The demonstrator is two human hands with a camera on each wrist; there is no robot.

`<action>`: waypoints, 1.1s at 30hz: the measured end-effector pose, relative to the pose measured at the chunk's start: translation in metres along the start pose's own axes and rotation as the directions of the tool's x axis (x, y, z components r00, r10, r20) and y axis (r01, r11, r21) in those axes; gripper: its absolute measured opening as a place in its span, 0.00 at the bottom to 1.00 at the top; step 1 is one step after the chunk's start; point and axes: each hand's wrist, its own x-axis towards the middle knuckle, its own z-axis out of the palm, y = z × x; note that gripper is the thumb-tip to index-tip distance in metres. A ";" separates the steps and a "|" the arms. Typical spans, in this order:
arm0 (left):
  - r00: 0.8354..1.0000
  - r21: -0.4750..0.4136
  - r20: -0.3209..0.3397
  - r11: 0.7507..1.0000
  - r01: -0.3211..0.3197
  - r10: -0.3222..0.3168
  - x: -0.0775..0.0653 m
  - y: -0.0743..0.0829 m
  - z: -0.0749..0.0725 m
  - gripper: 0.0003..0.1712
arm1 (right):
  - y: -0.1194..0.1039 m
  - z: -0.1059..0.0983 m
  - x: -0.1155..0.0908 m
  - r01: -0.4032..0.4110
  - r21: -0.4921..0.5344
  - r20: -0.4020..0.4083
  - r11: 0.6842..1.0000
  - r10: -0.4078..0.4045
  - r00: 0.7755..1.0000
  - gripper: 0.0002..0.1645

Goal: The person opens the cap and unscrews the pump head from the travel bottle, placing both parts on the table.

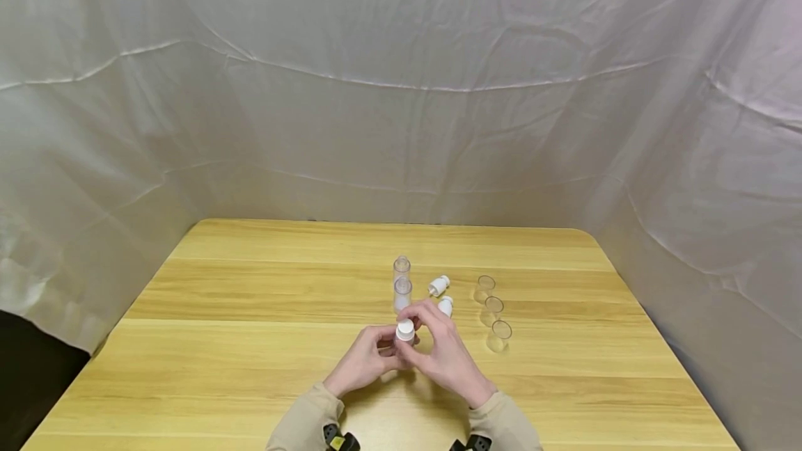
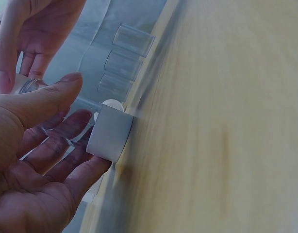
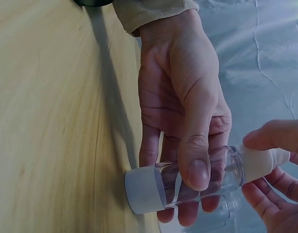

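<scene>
Over the table's near part, my left hand [image 1: 365, 359] holds the clear body of a small pump bottle [image 2: 110, 135], which has a white band at its base. In the right wrist view the left thumb lies along the see-through wall, with the fingers round the far side. My right hand [image 1: 441, 351] pinches the white pump head [image 3: 258, 162] at the bottle's neck between thumb and fingers. A thin tube shows inside the neck. Just beyond the hands stand two more clear bottles [image 1: 403, 294], and two loose white pump heads [image 1: 439, 286] lie beside them.
Three clear caps [image 1: 500, 337] stand in a row on the wooden table [image 1: 250, 346], right of the hands. Pale fabric [image 1: 401, 124] hangs behind the table and along its sides.
</scene>
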 end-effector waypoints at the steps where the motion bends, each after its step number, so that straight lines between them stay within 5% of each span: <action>1: 1.000 0.000 0.001 1.000 0.001 -0.001 0.000 0.000 0.000 0.21 | 0.000 0.000 0.000 0.002 0.001 0.006 1.000 -0.002 1.000 0.21; 14: 1.000 -0.039 0.009 0.999 -0.010 0.010 0.001 0.000 0.001 0.26 | 0.001 0.001 0.000 -0.004 0.006 -0.018 1.000 0.004 1.000 0.23; 24: 1.000 0.027 -0.011 1.000 -0.015 0.015 -0.001 -0.001 0.000 0.20 | 0.001 0.000 0.000 0.008 0.014 0.010 1.000 -0.008 1.000 0.21; 33: 1.000 -0.069 0.014 0.998 -0.012 0.013 0.000 -0.001 0.001 0.26 | 0.001 0.000 0.000 -0.014 0.024 -0.009 1.000 0.014 1.000 0.22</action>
